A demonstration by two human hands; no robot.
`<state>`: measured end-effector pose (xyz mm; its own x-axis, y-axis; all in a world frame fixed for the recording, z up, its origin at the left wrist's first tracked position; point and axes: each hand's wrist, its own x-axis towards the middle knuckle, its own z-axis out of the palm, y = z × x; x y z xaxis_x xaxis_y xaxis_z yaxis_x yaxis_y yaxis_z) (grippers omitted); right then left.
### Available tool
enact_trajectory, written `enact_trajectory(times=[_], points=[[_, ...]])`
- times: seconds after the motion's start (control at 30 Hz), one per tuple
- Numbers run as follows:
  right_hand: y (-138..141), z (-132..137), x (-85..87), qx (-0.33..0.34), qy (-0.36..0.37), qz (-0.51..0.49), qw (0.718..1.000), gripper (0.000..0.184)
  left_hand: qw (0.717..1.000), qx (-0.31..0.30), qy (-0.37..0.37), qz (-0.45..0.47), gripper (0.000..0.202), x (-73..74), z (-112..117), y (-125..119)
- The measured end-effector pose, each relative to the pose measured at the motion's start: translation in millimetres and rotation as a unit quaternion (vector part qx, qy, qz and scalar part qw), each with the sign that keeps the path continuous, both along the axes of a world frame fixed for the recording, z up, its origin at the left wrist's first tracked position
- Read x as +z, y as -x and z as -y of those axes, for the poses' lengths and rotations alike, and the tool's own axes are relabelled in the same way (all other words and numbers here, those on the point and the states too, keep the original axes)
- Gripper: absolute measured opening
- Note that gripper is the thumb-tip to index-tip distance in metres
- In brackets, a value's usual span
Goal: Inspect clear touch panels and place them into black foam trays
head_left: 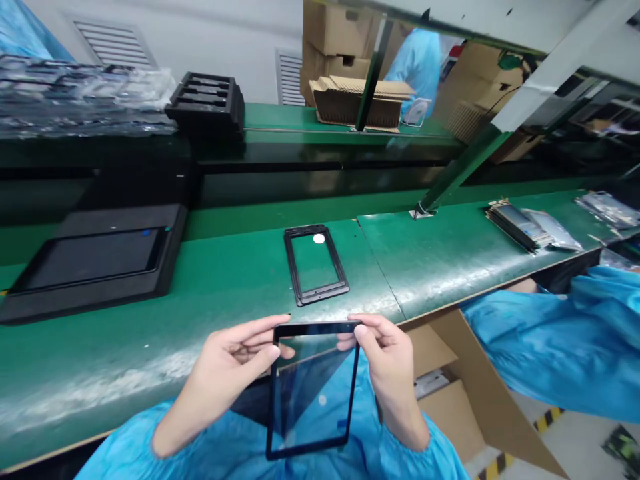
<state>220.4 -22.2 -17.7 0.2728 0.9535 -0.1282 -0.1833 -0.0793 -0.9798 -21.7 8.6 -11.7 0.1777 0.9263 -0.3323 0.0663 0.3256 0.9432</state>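
We see left hand (225,367) and right hand (393,360) pinching one panel (311,400) at its upper corners; black frames (324,293) lie beyond on bench (240,280).

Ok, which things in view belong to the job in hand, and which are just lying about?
In the job:
black-rimmed panel, in the left hand and right hand
probably the black frames just beyond
possibly the screen at left

Seemingly just lying about:
black trays
cardboard pieces
open carton

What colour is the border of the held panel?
Black; the panel's border shows best in the head view.
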Motion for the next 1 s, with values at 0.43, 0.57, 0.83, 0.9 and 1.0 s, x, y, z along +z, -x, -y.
enact_trajectory(times=[0.43, 0.57, 0.83, 0.9, 1.0], points=[[14.5, -8.9, -8.8, 0.149, -0.003, 0.013, 0.989, 0.059, 0.938, -0.259, -0.166, -0.159, 0.052, 10.3, -10.4, -12.2], [-21.3, -12.2, -22.3, 0.116, 0.041, 0.046, 0.991, 0.046, 0.993, -0.115, -0.015, -0.017, 0.046, 6.8, -8.2, -1.6], [-31.7, -4.7, -27.9, 0.045, 0.090, -0.026, 0.995, 0.050, 0.998, 0.025, 0.009, 0.049, 0.054, -4.7, 0.4, 7.0], [-27.6, -3.3, -21.9, 0.035, 0.082, -0.011, 0.996, 0.049, 0.998, 0.030, 0.012, 0.049, 0.056, -3.9, 0.7, 6.2], [-23.4, -0.5, -16.1, 0.019, 0.065, 0.038, 0.997, 0.049, 0.998, 0.033, 0.015, 0.050, 0.059, -2.3, 0.7, 5.7]])
